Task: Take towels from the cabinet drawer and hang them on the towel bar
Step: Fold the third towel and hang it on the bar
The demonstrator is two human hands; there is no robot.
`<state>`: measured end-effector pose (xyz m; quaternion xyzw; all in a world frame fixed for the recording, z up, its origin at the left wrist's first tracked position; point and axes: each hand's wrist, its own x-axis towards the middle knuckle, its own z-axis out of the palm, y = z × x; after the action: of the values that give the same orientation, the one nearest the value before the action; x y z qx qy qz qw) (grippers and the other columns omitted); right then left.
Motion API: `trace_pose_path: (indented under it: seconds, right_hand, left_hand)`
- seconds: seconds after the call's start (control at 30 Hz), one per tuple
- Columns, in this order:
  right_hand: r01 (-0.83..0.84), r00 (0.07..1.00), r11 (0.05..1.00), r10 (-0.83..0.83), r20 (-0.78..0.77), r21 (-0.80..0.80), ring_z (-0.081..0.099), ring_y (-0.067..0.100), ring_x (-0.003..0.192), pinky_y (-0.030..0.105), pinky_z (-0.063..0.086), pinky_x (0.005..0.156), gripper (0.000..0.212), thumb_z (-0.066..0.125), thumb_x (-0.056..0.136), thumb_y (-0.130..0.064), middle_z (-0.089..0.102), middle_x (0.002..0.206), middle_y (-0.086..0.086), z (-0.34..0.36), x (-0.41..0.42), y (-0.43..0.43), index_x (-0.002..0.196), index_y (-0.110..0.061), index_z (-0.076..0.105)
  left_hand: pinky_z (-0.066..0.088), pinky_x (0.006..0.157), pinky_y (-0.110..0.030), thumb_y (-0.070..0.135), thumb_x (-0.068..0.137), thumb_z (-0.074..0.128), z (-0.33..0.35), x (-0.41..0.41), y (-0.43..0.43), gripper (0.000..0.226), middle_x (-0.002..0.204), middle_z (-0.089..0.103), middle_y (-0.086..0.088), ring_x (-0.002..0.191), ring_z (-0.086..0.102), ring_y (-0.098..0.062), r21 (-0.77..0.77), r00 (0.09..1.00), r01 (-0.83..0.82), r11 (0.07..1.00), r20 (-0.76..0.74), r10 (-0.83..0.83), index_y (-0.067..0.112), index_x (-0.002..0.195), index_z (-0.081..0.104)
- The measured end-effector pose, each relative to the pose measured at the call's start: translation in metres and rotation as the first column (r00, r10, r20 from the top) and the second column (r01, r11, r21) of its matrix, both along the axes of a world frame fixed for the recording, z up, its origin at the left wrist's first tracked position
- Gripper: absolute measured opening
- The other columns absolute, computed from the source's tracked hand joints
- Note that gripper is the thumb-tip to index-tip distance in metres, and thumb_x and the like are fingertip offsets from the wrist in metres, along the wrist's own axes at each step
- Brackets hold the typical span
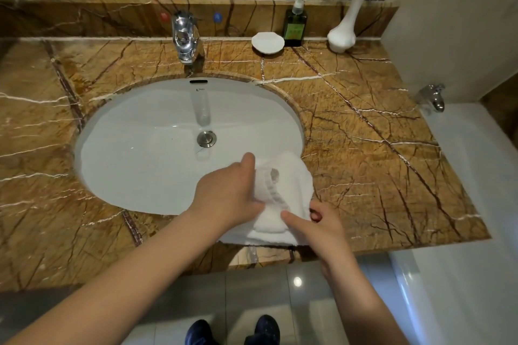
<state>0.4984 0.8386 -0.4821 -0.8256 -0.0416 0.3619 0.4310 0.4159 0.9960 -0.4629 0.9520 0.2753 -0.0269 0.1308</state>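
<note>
Both forearms (126, 274) reach forward, left hand (229, 193) and right hand (322, 228) gripping a bunched white towel (293, 176).

Towels: one white towel (283, 193), lower middle of the frame.
Hands: two, the left hand (227, 190) and the right hand (322, 224), lower middle.
Sinks: one sink (140, 148), in the middle.
Taps: two, a big tap (186, 36) at the top middle and a small tap (434, 96) at the right edge.
Soap bottles: one soap bottle (294, 25), upper right.
Dishes: one white dish (267, 42), upper middle.
Vases: one white vase (343, 31), upper right.
Shoes: two, a left shoe (200, 332) and a right shoe (265, 329), at the bottom.
</note>
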Motion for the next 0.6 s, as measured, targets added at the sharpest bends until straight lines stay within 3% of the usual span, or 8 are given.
trace_pose_path:
  seconds: [0.07, 0.13, 0.2, 0.27, 0.33, 0.43, 0.5, 0.6]
  right_hand:
    - [0.073, 0.997, 0.997, -0.072, -0.042, 0.023, 0.056, 0.025, 0.113, 0.047, 0.048, 0.097, 0.059, 0.083, 0.069, -0.030, 0.058, 0.123, 0.005, 0.000, 0.002, -0.001, 0.121, -0.016, 0.059]
    - [0.167, 0.977, 0.981, -0.151, -0.150, 0.100, 0.063, 0.027, 0.103, 0.045, 0.054, 0.088, 0.050, 0.081, 0.073, -0.018, 0.062, 0.117, 0.011, 0.004, 0.007, 0.000, 0.117, -0.011, 0.059]
    - [0.229, 0.944, 0.957, -0.174, -0.280, 0.178, 0.069, 0.021, 0.077, 0.031, 0.056, 0.059, 0.037, 0.076, 0.078, -0.011, 0.068, 0.102, 0.014, 0.014, 0.013, 0.003, 0.112, -0.006, 0.060]
    - [0.217, 0.940, 0.954, -0.146, -0.310, 0.207, 0.064, 0.018, 0.058, 0.021, 0.043, 0.040, 0.026, 0.070, 0.082, -0.005, 0.070, 0.087, 0.012, 0.025, 0.015, 0.006, 0.107, -0.005, 0.062]
    - [0.206, 0.957, 0.941, -0.136, -0.258, 0.267, 0.067, 0.023, 0.069, 0.027, 0.052, 0.049, 0.024, 0.065, 0.081, 0.006, 0.071, 0.093, 0.015, 0.032, 0.014, 0.012, 0.103, -0.005, 0.063]
    - [0.126, 0.990, 0.933, -0.095, -0.106, 0.337, 0.067, 0.030, 0.091, 0.041, 0.055, 0.076, 0.031, 0.063, 0.075, 0.013, 0.068, 0.100, 0.017, 0.042, 0.002, 0.026, 0.098, -0.008, 0.059]
    - [0.083, 0.995, 0.911, -0.054, -0.082, 0.403, 0.066, 0.029, 0.091, 0.039, 0.054, 0.074, 0.036, 0.062, 0.072, 0.011, 0.067, 0.097, 0.015, 0.043, -0.010, 0.036, 0.100, -0.010, 0.054]
    - [0.041, 0.994, 0.883, 0.012, -0.110, 0.467, 0.066, 0.010, 0.081, 0.023, 0.053, 0.064, 0.046, 0.057, 0.059, -0.009, 0.067, 0.091, 0.004, 0.042, -0.028, 0.046, 0.103, -0.016, 0.050]
  left_hand:
    - [0.036, 0.045, -0.028, 0.030, 0.073, 0.059, -0.003, 0.001, -0.004, 0.040, 0.079, 0.051, 0.004, 0.063, 0.051, -0.020, -0.073, 0.998, 0.055, 0.996, -0.012, -0.056, 0.021, 0.105, 0.037]
    - [0.045, 0.053, -0.033, 0.022, 0.071, 0.055, -0.006, 0.005, -0.008, 0.044, 0.085, 0.052, 0.003, 0.071, 0.053, -0.021, -0.169, 0.997, 0.079, 0.982, 0.003, -0.080, 0.023, 0.113, 0.040]
    - [0.050, 0.061, -0.037, 0.023, 0.071, 0.055, -0.007, 0.009, -0.009, 0.054, 0.091, 0.054, 0.001, 0.078, 0.055, -0.022, -0.279, 0.998, 0.063, 0.958, 0.021, -0.060, 0.026, 0.123, 0.041]
    - [0.052, 0.067, -0.038, 0.033, 0.076, 0.057, -0.006, 0.011, -0.010, 0.055, 0.093, 0.058, 0.002, 0.081, 0.057, -0.020, -0.350, 0.999, 0.038, 0.936, 0.045, -0.024, 0.026, 0.128, 0.041]
    - [0.052, 0.069, -0.036, 0.055, 0.082, 0.051, -0.001, 0.013, -0.008, 0.050, 0.088, 0.060, 0.007, 0.078, 0.059, -0.015, -0.463, 0.996, -0.014, 0.886, 0.070, 0.052, 0.027, 0.124, 0.046]
    - [0.049, 0.056, -0.028, 0.080, 0.072, 0.041, 0.008, 0.018, -0.001, 0.065, 0.068, 0.055, 0.009, 0.058, 0.057, -0.012, -0.754, 0.967, -0.149, 0.640, 0.024, 0.253, 0.021, 0.096, 0.054]
    - [0.043, 0.056, -0.030, 0.085, 0.061, 0.049, 0.011, 0.020, 0.004, 0.073, 0.064, 0.051, 0.003, 0.054, 0.051, -0.016, -0.844, 0.943, -0.197, 0.499, -0.023, 0.332, 0.017, 0.085, 0.050]
    - [0.051, 0.068, -0.033, 0.075, 0.041, 0.068, 0.008, 0.015, 0.008, 0.084, 0.088, 0.064, -0.004, 0.077, 0.064, -0.017, -0.845, 0.906, -0.292, 0.449, -0.094, 0.412, 0.020, 0.102, 0.048]
